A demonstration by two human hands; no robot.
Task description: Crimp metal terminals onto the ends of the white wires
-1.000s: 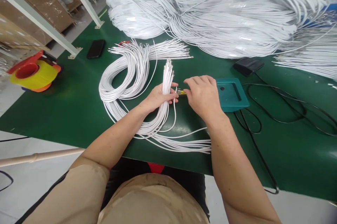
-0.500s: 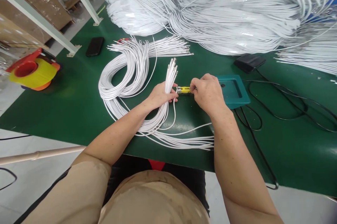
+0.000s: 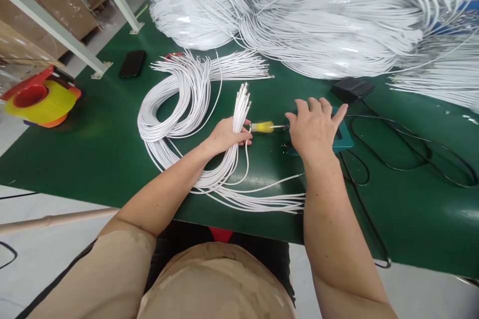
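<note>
My left hand (image 3: 226, 135) grips a bundle of white cables (image 3: 239, 107) whose ends stick up past my fingers. Its tails run down and fan out to the right along the table's near edge. Between my hands a short yellow piece with metal ends (image 3: 265, 127) lies level, its left end at my left fingers. My right hand (image 3: 314, 127) is spread flat, fingers apart, over the teal fixture (image 3: 345, 135), holding nothing. A looped coil of white cables (image 3: 175, 104) lies left of my left hand.
Big heaps of white cables (image 3: 318, 19) fill the back of the green table (image 3: 93, 144). A black phone (image 3: 129, 63) lies at the back left, a black box (image 3: 352, 89) with black cords (image 3: 411, 144) at the right. A yellow-orange reel (image 3: 39, 104) sits off the left edge.
My right hand let go of the yellow piece, moved right and opened flat over the teal fixture. My left hand kept its grip on the bundle.
</note>
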